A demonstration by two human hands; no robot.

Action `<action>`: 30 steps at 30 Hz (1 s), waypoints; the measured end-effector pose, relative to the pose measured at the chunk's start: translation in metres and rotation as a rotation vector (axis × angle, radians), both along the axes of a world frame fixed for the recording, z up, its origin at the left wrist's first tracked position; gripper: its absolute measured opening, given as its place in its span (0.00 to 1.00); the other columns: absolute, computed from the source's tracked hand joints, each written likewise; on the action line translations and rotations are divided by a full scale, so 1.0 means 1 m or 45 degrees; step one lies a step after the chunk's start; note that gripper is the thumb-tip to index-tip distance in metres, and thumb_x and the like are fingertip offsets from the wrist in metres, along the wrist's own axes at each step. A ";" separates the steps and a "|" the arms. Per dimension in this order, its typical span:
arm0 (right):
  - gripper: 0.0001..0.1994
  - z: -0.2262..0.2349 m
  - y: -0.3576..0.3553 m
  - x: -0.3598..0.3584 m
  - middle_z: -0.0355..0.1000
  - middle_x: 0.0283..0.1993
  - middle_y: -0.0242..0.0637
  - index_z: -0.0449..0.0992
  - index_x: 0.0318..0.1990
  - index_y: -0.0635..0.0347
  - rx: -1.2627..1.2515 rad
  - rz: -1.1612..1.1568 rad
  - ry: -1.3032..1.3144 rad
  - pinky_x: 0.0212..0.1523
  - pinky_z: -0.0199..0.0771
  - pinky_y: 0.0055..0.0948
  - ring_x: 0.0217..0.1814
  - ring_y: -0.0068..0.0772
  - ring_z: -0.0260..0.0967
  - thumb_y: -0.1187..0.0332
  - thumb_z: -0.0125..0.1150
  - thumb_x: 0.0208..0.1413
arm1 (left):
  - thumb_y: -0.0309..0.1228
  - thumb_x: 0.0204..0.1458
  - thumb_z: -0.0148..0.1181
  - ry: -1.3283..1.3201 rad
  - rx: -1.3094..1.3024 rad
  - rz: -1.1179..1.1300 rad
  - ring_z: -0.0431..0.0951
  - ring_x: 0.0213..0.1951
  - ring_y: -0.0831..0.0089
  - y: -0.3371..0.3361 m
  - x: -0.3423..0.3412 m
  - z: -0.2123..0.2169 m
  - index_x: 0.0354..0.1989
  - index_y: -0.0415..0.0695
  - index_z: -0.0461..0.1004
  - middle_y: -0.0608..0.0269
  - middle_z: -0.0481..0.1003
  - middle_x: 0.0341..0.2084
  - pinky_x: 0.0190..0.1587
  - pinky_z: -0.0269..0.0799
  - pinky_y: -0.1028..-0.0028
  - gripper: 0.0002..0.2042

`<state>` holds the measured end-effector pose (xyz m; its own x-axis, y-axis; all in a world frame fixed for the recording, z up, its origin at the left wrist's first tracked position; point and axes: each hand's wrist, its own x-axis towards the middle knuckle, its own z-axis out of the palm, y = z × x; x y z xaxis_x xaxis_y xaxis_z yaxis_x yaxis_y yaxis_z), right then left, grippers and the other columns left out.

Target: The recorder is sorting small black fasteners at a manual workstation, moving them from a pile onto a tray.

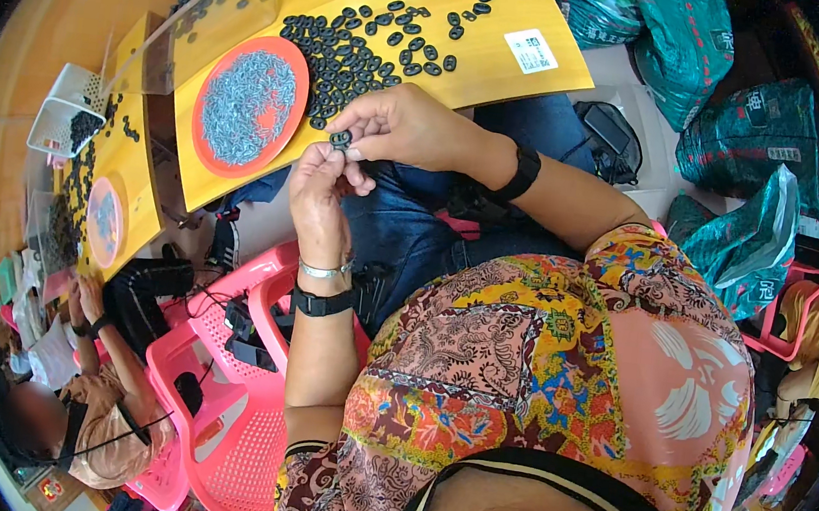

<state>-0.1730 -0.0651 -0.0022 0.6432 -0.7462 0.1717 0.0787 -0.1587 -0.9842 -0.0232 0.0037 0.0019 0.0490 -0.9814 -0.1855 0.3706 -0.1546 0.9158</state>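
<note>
While our two hands meet above the near edge of the table, we pinch one small black piece (340, 138) between the fingertips of both. Our left hand (317, 186) closes on it from below, thumb and fingers bunched together; our right hand (405, 125) grips it from the side, the thumb and index finger drawn in close. How much of the piece each hand bears, we cannot tell. Around our wrists we wear black bands, and on the left one also a pale bracelet (326, 271).

Just beyond our fingers we see an orange-red plate (225, 168) at the edge of the yellow table (479, 71), heaped with thin silvery parts (247, 89), its reddish bottom showing through in places. Next to the plate we have a dense spread of black oval pieces (349, 75), thinning out toward the far side. Farther right we find a white label (531, 51) on the tabletop.

Off to our left another person's hands (85, 299) are near a second plate (105, 222), with a white basket (68, 105) farther along. Pink chairs (243, 418) stand to our left, and bulging green bags (685, 55) to our right.
</note>
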 end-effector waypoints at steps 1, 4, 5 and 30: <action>0.12 0.001 0.000 0.000 0.72 0.29 0.32 0.73 0.41 0.67 -0.001 0.002 0.000 0.33 0.69 0.17 0.31 0.15 0.69 0.75 0.59 0.48 | 0.29 0.55 0.47 -0.011 -0.009 0.008 0.68 0.19 0.77 0.000 0.000 0.000 0.30 0.40 0.65 0.64 0.68 0.18 0.25 0.67 0.80 0.06; 0.13 0.004 -0.001 -0.002 0.72 0.30 0.31 0.73 0.42 0.67 -0.046 -0.014 0.050 0.34 0.69 0.16 0.31 0.14 0.69 0.75 0.59 0.48 | 0.29 0.56 0.46 -0.071 -0.007 -0.010 0.68 0.19 0.78 0.000 0.001 -0.001 0.29 0.40 0.66 0.65 0.67 0.18 0.26 0.67 0.80 0.06; 0.13 0.004 -0.001 -0.002 0.72 0.30 0.31 0.73 0.42 0.67 -0.041 -0.005 0.043 0.34 0.69 0.16 0.31 0.14 0.68 0.75 0.59 0.48 | 0.29 0.56 0.46 -0.071 -0.007 -0.008 0.68 0.19 0.78 0.000 0.001 -0.001 0.29 0.40 0.66 0.65 0.67 0.18 0.26 0.67 0.80 0.06; 0.10 0.010 -0.002 -0.003 0.71 0.27 0.28 0.75 0.42 0.64 0.152 -0.009 -0.065 0.31 0.67 0.15 0.27 0.13 0.64 0.73 0.54 0.53 | 0.28 0.55 0.47 -0.315 -0.161 0.029 0.64 0.22 0.81 0.002 -0.001 -0.001 0.28 0.41 0.65 0.68 0.65 0.19 0.28 0.66 0.79 0.06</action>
